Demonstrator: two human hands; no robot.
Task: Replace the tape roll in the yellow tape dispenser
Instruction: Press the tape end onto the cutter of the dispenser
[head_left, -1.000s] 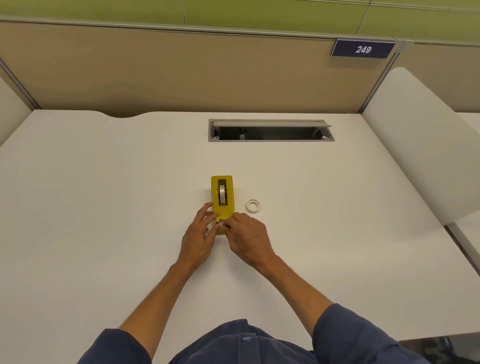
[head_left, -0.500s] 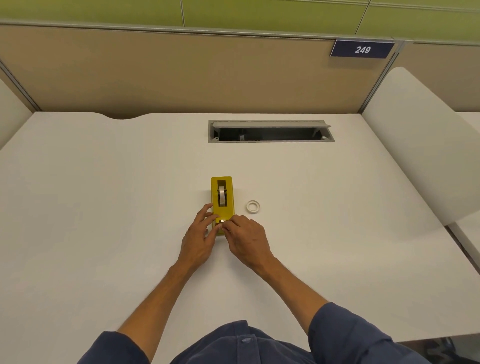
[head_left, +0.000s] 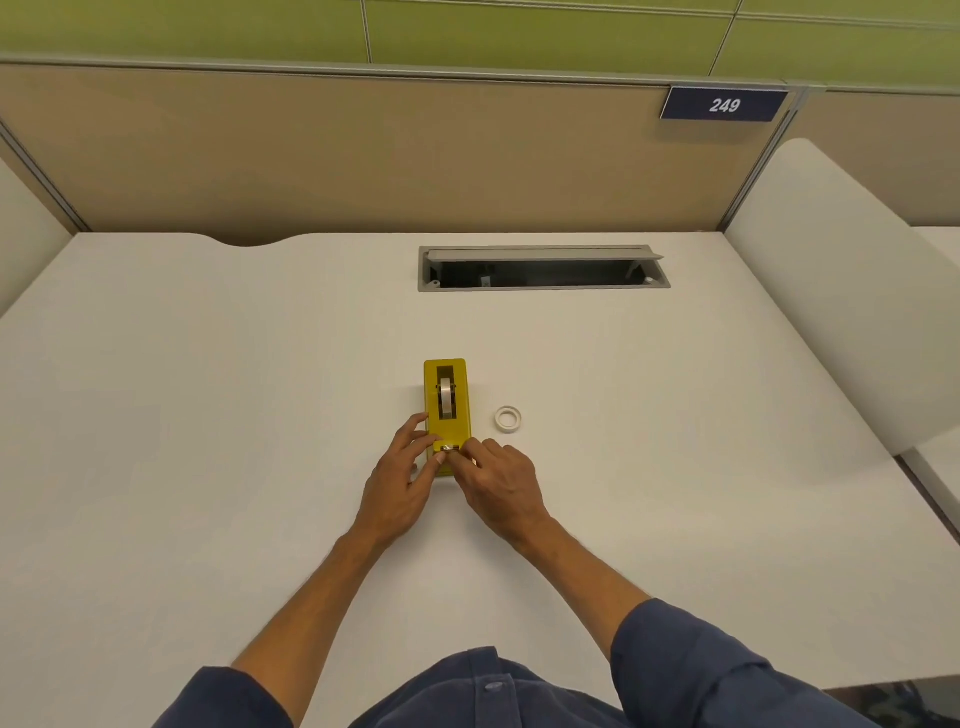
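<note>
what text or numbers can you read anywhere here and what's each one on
"249" in white numerals on the dark blue plate fixed to the top of the tan partition behind the desk.
Yellow tape dispenser: no readable label or brand shows on it.
Loose tape roll lying on the desk beside the dispenser: no print can be seen.

- the near end of the yellow box-shaped tape dispenser (head_left: 445, 410) is hidden under the fingertips of the left hand (head_left: 400, 486) and the right hand (head_left: 496, 486)
- whether either hand pinches a tape end at the cutter is too small to tell
- inside the grey recessed cable tray (head_left: 543, 269), the small parts are too dark to make out
- both dark blue sleeves (head_left: 691, 670) are cut off by the bottom edge
</note>
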